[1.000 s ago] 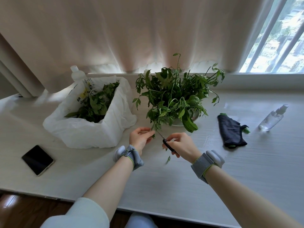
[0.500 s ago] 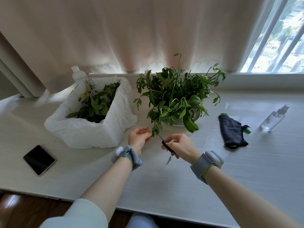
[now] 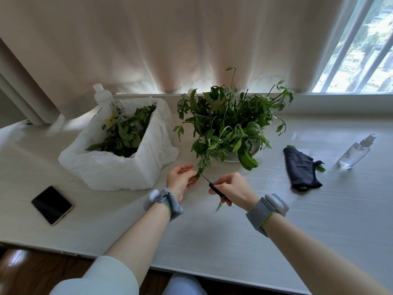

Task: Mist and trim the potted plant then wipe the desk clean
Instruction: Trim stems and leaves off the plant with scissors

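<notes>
A leafy potted plant (image 3: 229, 126) stands in a white pot at the middle back of the pale desk (image 3: 234, 237). One drooping sprig (image 3: 202, 167) hangs down over the pot's front left. My left hand (image 3: 180, 180) pinches the tip of that sprig. My right hand (image 3: 232, 191) grips small black-handled scissors (image 3: 209, 182), whose blades point up-left at the sprig's lower end. A green leaf scrap (image 3: 219, 205) sticks out below my right hand. A dark cloth (image 3: 302, 167) lies right of the pot, and a clear spray bottle (image 3: 355, 152) lies beyond it.
A white plastic bag (image 3: 110, 165) holding cut leaves sits left of the plant, with a white bottle (image 3: 102, 95) behind it. A black phone (image 3: 52, 205) lies at the front left. Curtain and window sill close off the back.
My hands and the scissors have barely shifted. The scissor tips stay at the sprig that my left hand holds.
</notes>
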The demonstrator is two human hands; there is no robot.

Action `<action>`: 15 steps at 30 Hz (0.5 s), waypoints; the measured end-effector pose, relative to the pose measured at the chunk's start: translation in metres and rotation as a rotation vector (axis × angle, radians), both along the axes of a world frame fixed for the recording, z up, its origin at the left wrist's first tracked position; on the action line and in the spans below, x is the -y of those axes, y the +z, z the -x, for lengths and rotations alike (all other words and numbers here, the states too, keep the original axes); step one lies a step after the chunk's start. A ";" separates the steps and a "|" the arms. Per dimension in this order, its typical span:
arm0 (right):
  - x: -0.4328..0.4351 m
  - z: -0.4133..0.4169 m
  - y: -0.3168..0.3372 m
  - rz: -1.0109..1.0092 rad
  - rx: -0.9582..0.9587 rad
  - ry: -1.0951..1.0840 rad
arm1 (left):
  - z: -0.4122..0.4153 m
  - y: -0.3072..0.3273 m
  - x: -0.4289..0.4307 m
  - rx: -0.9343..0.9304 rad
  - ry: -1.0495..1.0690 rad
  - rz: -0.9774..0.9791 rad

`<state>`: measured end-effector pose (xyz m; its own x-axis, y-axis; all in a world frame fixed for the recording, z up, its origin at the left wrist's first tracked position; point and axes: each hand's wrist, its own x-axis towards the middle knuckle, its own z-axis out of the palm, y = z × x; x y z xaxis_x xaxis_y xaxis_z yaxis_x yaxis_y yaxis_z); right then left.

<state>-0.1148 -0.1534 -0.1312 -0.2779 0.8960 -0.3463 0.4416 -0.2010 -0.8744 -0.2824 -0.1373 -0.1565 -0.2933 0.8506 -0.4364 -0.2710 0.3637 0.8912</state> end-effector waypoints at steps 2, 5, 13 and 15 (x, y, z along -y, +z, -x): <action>-0.001 0.000 0.000 -0.002 0.001 0.001 | 0.000 0.000 0.000 -0.003 -0.010 -0.005; -0.001 0.001 0.001 0.008 -0.012 0.007 | 0.000 -0.001 0.000 -0.017 -0.005 -0.009; -0.003 -0.001 0.003 0.012 -0.036 0.011 | -0.001 0.000 0.001 -0.027 -0.009 -0.020; -0.003 -0.001 0.003 0.012 -0.032 0.012 | -0.002 0.000 0.001 -0.028 -0.005 -0.023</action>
<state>-0.1140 -0.1503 -0.1279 -0.2995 0.8884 -0.3479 0.4158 -0.2066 -0.8857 -0.2804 -0.1381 -0.1568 -0.3010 0.8616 -0.4086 -0.2441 0.3446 0.9064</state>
